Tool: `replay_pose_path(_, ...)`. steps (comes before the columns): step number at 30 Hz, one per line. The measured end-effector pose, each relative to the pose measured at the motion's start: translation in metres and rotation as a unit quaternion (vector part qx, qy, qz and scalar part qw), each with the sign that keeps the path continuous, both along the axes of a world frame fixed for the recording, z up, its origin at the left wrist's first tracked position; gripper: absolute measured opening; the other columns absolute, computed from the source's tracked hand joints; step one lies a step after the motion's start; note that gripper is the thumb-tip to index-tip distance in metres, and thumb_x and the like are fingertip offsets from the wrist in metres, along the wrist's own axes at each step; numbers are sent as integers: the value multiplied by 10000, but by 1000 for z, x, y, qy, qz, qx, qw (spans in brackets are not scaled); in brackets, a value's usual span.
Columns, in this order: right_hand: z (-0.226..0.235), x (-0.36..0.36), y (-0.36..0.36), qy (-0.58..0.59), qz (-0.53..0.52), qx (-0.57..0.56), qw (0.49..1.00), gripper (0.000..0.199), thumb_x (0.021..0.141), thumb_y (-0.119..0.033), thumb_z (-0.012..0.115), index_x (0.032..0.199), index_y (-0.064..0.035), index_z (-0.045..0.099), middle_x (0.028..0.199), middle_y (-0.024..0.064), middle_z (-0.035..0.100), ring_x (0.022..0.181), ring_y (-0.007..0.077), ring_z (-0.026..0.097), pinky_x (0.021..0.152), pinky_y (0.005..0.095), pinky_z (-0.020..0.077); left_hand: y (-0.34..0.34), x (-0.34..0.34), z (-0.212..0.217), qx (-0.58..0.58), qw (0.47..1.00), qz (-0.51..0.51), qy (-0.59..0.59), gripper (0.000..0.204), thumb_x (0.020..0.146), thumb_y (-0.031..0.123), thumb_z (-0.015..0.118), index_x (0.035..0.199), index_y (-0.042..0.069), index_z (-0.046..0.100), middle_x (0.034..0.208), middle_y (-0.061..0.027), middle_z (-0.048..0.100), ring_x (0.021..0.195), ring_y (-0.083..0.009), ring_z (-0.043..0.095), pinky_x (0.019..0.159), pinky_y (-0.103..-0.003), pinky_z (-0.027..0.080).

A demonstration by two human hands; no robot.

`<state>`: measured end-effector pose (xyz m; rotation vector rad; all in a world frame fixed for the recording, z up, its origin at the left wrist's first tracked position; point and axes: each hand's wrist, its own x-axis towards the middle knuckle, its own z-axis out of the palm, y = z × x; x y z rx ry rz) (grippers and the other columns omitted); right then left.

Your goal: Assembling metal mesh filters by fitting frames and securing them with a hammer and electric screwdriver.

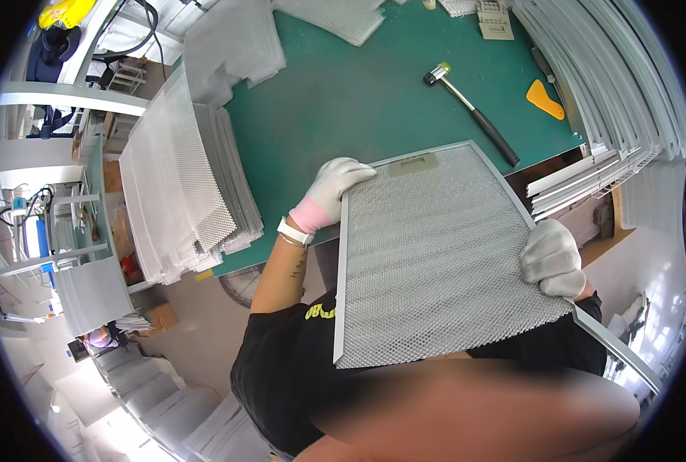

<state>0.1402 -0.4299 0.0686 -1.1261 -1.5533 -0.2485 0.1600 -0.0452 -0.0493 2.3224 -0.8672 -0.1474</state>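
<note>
At ten o'clock on the mesh panel (443, 258), my left hand (334, 191) grips its corner; at three, right hand (551, 259) clasps edge, nearer the metal strip (619, 350) jutting toward four.

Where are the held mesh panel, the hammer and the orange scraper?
Mesh panel (435, 254), head view: middle of its mesh face.
Hammer (485, 123), head view: black handle, near the shaft.
Orange scraper (544, 101), head view: middle of its flat body.

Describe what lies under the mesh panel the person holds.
The green tabletop and person's black shirt run beneath the mesh panel; their covered parts, and anything else there, are hidden.
</note>
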Motion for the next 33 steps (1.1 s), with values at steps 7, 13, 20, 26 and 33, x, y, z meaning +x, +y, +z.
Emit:
replay_pose_path(7,-12,-1,8,-15,39,62,997,235,696,-93,592,557,-90,403,663,125,591,490,164,583,372,255,356,8,4,14,90,995,41,-30,328,806,-20,548,1106,48,663,945,-104,708,934,-312,619,910,-426,470)
replay_pose_path(13,1,-7,0,-25,12,-9,1000,167,780,-34,555,662,-60,440,681,124,602,513,184,598,377,256,363,-51,49,51,44,993,-38,99,440,960,189,499,1355,-1,530,1218,-177,640,1216,-353,550,1087,-416,393)
replay_pose_path(20,-15,-14,0,8,-41,83,996,231,753,-94,609,611,-78,428,698,123,606,481,177,560,374,255,349,-115,74,5,57,958,-206,189,521,1015,357,428,1441,62,486,1479,-177,490,1456,-363,328,1217,-457,216)
replay_pose_path(26,-22,-11,11,10,-58,117,991,264,810,-92,617,603,-42,461,713,135,625,465,201,551,385,267,366,-97,71,38,89,969,-155,173,452,1008,305,480,1341,7,551,1282,-196,616,1279,-358,520,1118,-423,378)
replay_pose_path(33,0,33,-2,35,-93,71,993,212,917,-155,588,740,-41,564,714,105,637,596,242,620,614,364,494,3,22,95,-456,806,-317,205,833,876,585,669,1332,-100,547,1246,-288,629,1197,-401,602,1014,-507,469)
